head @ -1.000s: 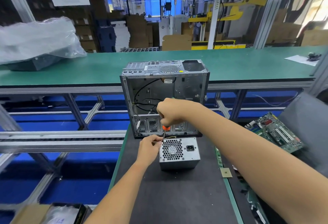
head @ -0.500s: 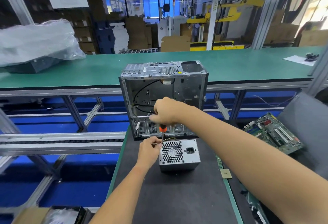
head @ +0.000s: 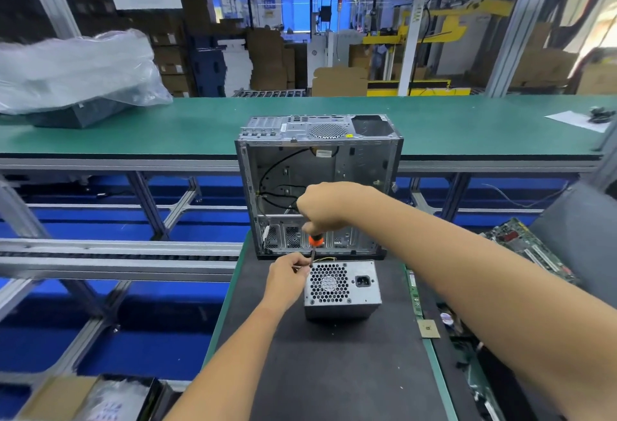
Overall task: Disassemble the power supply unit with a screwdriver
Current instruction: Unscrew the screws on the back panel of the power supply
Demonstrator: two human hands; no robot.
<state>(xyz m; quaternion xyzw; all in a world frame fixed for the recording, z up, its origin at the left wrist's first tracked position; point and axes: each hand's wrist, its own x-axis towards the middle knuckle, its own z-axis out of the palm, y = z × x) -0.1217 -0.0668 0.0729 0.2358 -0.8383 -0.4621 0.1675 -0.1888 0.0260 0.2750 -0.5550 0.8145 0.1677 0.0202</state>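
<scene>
Little has shifted: right hand (head: 329, 208) still grips the screwdriver (head: 315, 243) upright while left hand (head: 283, 278) fingers pinch its shaft, guiding the tip onto the power supply unit (head: 344, 290) corner.

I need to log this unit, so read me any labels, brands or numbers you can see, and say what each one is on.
No text here is readable.
White sticker inside the computer case: print too small.
Yellow sticker on the case top: too small.
Power supply unit: no label showing.
Blue wall signs: blurred.

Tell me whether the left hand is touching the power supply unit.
Touching. The head view shows the left hand with its fingertips against the upper left corner of the power supply unit, beside the screwdriver shaft.
</scene>
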